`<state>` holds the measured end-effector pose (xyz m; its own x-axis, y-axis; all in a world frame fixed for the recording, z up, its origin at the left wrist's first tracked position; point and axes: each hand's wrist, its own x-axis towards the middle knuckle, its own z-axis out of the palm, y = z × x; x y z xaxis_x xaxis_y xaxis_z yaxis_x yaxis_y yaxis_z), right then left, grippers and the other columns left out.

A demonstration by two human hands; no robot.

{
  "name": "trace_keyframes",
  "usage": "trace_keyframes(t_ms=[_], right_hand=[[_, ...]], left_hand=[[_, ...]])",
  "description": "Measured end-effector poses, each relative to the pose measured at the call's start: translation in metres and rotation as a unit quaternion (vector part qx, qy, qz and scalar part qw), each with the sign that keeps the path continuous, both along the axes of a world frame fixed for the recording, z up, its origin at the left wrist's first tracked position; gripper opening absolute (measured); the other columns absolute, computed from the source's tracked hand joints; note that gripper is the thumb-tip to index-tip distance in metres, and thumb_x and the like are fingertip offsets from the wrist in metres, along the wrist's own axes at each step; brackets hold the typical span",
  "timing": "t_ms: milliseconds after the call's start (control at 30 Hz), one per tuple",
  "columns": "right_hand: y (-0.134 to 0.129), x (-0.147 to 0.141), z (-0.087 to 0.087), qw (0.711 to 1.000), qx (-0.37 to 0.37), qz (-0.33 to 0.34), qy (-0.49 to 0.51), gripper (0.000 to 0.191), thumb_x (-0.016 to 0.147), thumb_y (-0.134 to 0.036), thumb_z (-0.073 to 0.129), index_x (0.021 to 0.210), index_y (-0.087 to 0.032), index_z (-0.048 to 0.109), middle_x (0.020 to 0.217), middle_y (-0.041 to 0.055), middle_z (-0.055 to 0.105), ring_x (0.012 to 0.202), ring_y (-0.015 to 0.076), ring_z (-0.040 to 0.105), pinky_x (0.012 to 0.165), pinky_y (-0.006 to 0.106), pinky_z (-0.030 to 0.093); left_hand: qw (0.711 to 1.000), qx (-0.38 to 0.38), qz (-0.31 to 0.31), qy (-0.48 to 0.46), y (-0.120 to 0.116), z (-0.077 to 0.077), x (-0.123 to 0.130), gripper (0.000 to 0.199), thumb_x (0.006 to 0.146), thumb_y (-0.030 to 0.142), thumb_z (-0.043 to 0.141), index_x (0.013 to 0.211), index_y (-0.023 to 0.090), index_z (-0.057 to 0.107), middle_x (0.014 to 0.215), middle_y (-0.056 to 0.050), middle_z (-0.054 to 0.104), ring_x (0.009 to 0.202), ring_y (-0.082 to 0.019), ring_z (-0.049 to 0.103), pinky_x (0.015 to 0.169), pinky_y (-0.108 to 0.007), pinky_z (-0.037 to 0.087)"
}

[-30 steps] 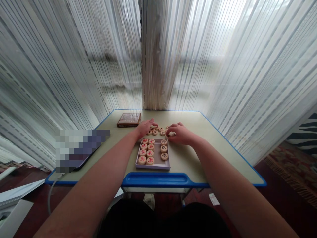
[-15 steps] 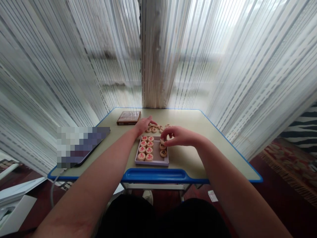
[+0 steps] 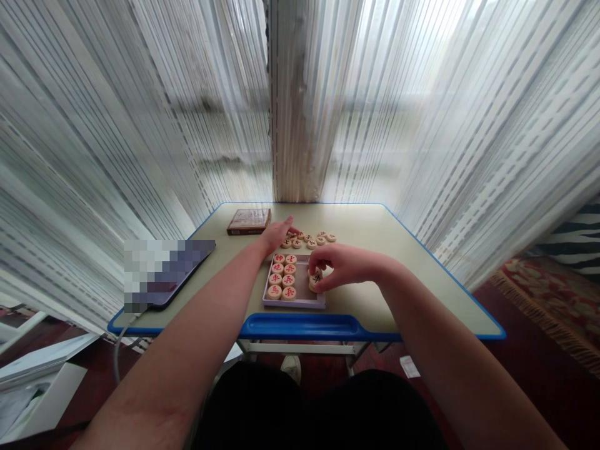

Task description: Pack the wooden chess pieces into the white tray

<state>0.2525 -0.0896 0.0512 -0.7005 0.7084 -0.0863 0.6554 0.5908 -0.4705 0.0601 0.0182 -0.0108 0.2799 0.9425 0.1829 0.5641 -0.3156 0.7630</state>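
A shallow pale box (image 3: 294, 304) lies on the table, with two columns of red-lettered round pieces (image 3: 288, 280) along its left side. At its right side my right hand (image 3: 330, 265) has thumb and fingers closed around a black-lettered piece (image 3: 316, 279). Other pieces under that hand are hidden. Behind the box, my left hand (image 3: 280, 232) reaches over the left end of a group of loose black-lettered pieces (image 3: 312, 243). Its fingers are apart, and nothing shows in its grasp.
A flat brown box (image 3: 249, 222) lies at the back left of the table. A dark device (image 3: 185, 275), partly pixelated, with a cable sits at the left. A blue tray (image 3: 302, 325) runs along the front edge. Curtains hang behind.
My right hand has moved down the right side of the box and now pinches a black-lettered piece there. My left hand stays by the loose pieces. The view has shifted slightly.
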Motion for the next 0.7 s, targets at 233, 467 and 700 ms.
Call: trace_keyframes(t_ms=[233,467,700], right_hand=[[-0.0037,-0.0070,-0.0023,0.999,0.025,-0.016,-0.040,0.023,0.063,-0.028,0.069,0.084,-0.018,0.064,0.076,0.0003,0.060,0.065,0.0120,0.050,0.056,0.022,0.037],[-0.0058,-0.0074,-0.0024,0.999,0.027,-0.011,-0.022,0.019,0.064,-0.024,0.066,0.082,-0.019,0.065,0.074,-0.0004,0.061,0.063,0.0116,0.051,0.057,0.023,0.038],[-0.0047,-0.0063,-0.0015,1.000,0.007,0.001,-0.012,0.020,0.065,-0.023,0.066,0.084,-0.019,0.067,0.075,0.0004,0.063,0.066,0.0125,0.053,0.060,0.023,0.040]], left_hand=[[1.000,-0.013,-0.006,-0.014,0.0005,-0.0003,0.0006,0.083,0.081,0.068,0.017,0.090,0.007,0.073,0.094,-0.014,0.070,0.090,-0.023,0.059,0.087,-0.034,0.043],[1.000,-0.008,-0.022,-0.001,0.0052,-0.0031,-0.0019,0.079,0.081,0.067,0.018,0.091,0.010,0.072,0.095,-0.013,0.070,0.092,-0.023,0.060,0.091,-0.035,0.041],[1.000,-0.010,-0.022,0.015,0.0040,-0.0016,-0.0018,0.082,0.080,0.069,0.017,0.092,0.010,0.072,0.097,-0.013,0.070,0.093,-0.024,0.060,0.091,-0.036,0.040]])
